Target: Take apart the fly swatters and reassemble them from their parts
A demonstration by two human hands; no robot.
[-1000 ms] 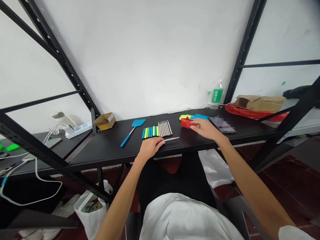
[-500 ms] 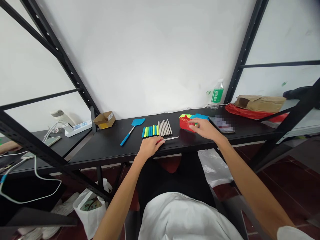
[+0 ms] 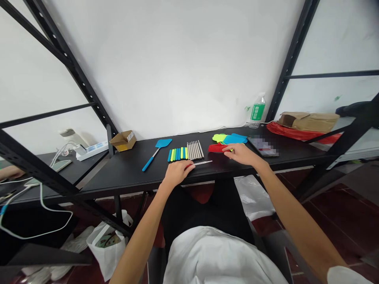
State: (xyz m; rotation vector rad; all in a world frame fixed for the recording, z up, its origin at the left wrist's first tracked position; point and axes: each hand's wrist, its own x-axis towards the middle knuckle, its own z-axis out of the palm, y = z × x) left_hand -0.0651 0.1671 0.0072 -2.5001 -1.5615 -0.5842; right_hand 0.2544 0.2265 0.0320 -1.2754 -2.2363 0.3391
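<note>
My left hand is closed at the table's front edge, around the red handle of a thin metal rod. That rod points right, its tip free. In my right hand the fingers pinch a red mesh fly swatter head, which is seen at a low angle. Behind it lie loose swatter heads, a yellow-green one and a blue one. Left of the red head rest a row of metal rods and a row of blue, green and yellow handles. Farther left is a blue fly swatter with its head attached.
An open cardboard box stands at the table's left end. On the right are a tablet-like device, a water bottle and a brown package on red plastic. Black shelf posts flank the table. At far left another person's hand shows.
The red swatter head has tipped from upright to nearly flat and shifted slightly left, uncovering more of the heads behind it. My left hand has stayed put with the rod.
</note>
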